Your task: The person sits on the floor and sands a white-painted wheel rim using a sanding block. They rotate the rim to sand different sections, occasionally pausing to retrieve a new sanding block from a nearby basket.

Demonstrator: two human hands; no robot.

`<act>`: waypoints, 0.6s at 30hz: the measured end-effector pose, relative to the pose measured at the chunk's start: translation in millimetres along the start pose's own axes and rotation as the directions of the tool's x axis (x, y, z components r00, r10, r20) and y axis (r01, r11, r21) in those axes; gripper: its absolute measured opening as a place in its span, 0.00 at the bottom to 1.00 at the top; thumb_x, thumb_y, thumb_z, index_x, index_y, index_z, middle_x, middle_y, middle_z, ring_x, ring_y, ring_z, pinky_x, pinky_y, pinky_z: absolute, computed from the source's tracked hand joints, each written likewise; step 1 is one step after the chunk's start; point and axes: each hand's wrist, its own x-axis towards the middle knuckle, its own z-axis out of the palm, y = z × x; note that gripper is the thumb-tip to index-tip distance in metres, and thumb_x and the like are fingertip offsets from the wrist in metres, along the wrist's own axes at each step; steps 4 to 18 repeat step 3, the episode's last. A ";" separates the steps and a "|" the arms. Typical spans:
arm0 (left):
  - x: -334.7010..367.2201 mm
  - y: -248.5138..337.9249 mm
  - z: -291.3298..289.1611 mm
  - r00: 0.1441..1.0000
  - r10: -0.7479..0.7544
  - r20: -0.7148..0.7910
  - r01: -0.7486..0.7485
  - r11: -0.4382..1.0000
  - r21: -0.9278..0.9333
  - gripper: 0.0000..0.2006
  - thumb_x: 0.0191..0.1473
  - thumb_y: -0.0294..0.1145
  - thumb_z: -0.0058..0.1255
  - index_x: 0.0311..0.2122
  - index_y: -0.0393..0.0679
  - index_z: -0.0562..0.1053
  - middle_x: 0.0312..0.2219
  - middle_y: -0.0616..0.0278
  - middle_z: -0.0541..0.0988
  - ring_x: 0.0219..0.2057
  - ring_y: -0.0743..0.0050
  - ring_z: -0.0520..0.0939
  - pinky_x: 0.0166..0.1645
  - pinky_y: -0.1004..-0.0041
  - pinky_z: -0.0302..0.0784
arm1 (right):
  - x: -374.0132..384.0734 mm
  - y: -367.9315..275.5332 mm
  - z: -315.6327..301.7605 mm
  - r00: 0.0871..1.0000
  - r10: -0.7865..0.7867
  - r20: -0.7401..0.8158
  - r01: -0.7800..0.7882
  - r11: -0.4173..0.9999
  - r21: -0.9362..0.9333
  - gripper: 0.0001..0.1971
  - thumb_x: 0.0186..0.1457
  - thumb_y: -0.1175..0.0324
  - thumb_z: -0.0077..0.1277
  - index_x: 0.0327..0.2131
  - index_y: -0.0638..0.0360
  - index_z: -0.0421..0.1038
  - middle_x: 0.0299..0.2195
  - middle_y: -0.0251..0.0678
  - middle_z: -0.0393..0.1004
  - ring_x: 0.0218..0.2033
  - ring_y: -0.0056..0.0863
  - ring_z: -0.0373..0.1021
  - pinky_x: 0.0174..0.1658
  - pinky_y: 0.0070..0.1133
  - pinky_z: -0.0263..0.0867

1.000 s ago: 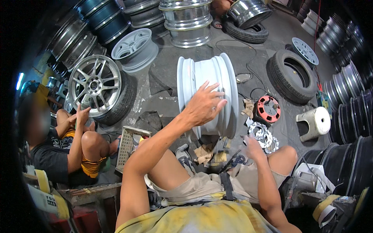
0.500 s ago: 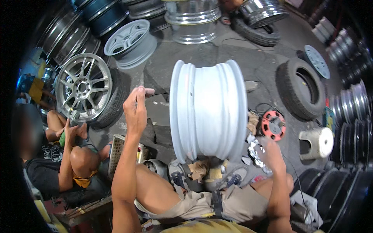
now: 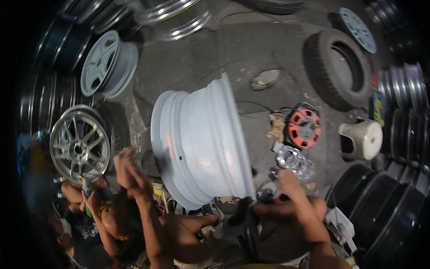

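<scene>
A pale grey wheel rim (image 3: 206,148) stands on its edges in front of my legs, leaning with its barrel facing me; a small valve hole shows on its left part. To its left, apart from it, my left hand (image 3: 130,172) is raised with fingers stretched out, somewhat blurred, and nothing in it. My right hand (image 3: 289,181) hangs off the rim's right side without touching it. Its fingers are smeared by motion. Beyond that hand lies crumpled shiny foil-like material (image 3: 295,161).
A red-orange reel-like disc (image 3: 304,128), a tyre (image 3: 320,71) and a white stool (image 3: 369,139) stand at right. A spoked wheel (image 3: 80,150) and another grey rim (image 3: 121,71) are at left. A co-worker's hand (image 3: 92,201) is near the spoked wheel.
The grey rim has turned and tilted, its right edge now slanting. My left hand has moved left and down; my right hand has shifted slightly left. The view has also swung.
</scene>
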 end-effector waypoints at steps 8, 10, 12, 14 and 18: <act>29.9 80.3 0.1 0.975 0.010 0.222 -0.009 1.000 -0.005 0.09 0.60 0.28 0.49 0.42 0.38 0.77 0.41 0.48 0.80 0.46 0.52 0.79 0.56 0.62 0.70 | -12.4 -7.4 27.0 0.991 0.093 0.096 -0.117 0.950 0.289 0.15 0.47 0.66 0.59 0.40 0.59 0.77 0.40 0.56 0.76 0.42 0.58 0.73 0.45 0.42 0.70; 29.9 80.3 0.1 0.975 0.010 0.222 -0.009 1.000 -0.005 0.09 0.60 0.28 0.49 0.42 0.38 0.77 0.41 0.48 0.80 0.46 0.52 0.79 0.56 0.62 0.70 | -12.4 -7.4 27.0 0.991 0.093 0.096 -0.117 0.950 0.289 0.15 0.47 0.66 0.59 0.40 0.59 0.77 0.40 0.56 0.76 0.42 0.58 0.73 0.45 0.42 0.70; 29.9 80.3 0.1 0.975 0.010 0.222 -0.009 1.000 -0.005 0.09 0.60 0.28 0.49 0.42 0.38 0.77 0.41 0.48 0.80 0.46 0.52 0.79 0.56 0.62 0.70 | -12.4 -7.4 27.0 0.991 0.093 0.096 -0.117 0.950 0.289 0.15 0.47 0.66 0.59 0.40 0.59 0.77 0.40 0.56 0.76 0.42 0.58 0.73 0.45 0.42 0.70; 29.9 80.3 0.1 0.975 0.010 0.222 -0.009 1.000 -0.005 0.09 0.60 0.28 0.49 0.42 0.38 0.77 0.41 0.48 0.80 0.46 0.52 0.79 0.56 0.62 0.70 | -12.4 -7.4 27.0 0.991 0.093 0.096 -0.117 0.950 0.289 0.15 0.47 0.66 0.59 0.40 0.59 0.77 0.40 0.56 0.76 0.42 0.58 0.73 0.45 0.42 0.70; 29.9 80.3 0.1 0.975 0.010 0.222 -0.009 1.000 -0.005 0.09 0.60 0.28 0.49 0.42 0.38 0.77 0.41 0.48 0.80 0.46 0.52 0.79 0.56 0.62 0.70 | -12.4 -7.4 27.0 0.991 0.093 0.096 -0.117 0.950 0.289 0.15 0.47 0.66 0.59 0.40 0.59 0.77 0.40 0.56 0.76 0.42 0.58 0.73 0.45 0.42 0.70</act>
